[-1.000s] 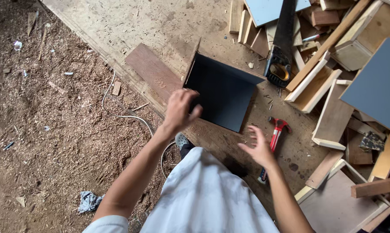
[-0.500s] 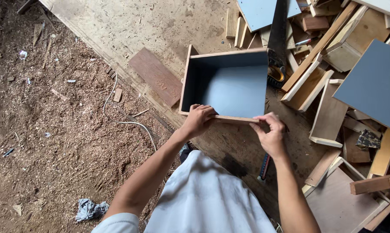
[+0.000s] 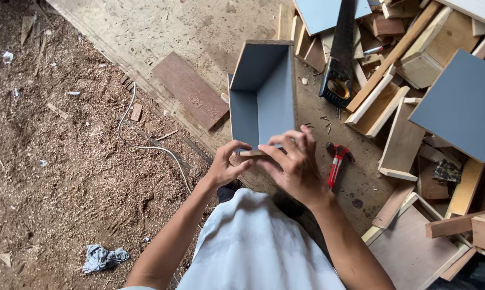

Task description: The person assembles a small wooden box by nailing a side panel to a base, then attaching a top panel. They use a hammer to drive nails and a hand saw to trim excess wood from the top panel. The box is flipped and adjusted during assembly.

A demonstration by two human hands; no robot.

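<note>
Head view is showing the floor (image 3: 146,32), a worn board surface giving way on the left to a broad spread of sawdust (image 3: 54,161). A heap of offcuts (image 3: 414,134) is filling the right side, with a grey panel (image 3: 462,104) leaning on top of it. At the centre an open box (image 3: 264,94), grey inside with raw wood edges, is standing on the floor with its opening facing up toward the camera. Both hands are gripping its near edge: the left hand (image 3: 226,166) is pinching the edge from the left, fingers curled over it, and the right hand (image 3: 296,166) is wrapping the same edge beside it, fingers spread across the top. A brown plank (image 3: 191,91) is lying flat just left of the box. A handsaw (image 3: 339,59) is resting just right of it, blade pointing away. A red-handled hammer (image 3: 336,161) is lying near the right hand. A crumpled rag (image 3: 103,258) is sitting on the sawdust, well apart.
</note>
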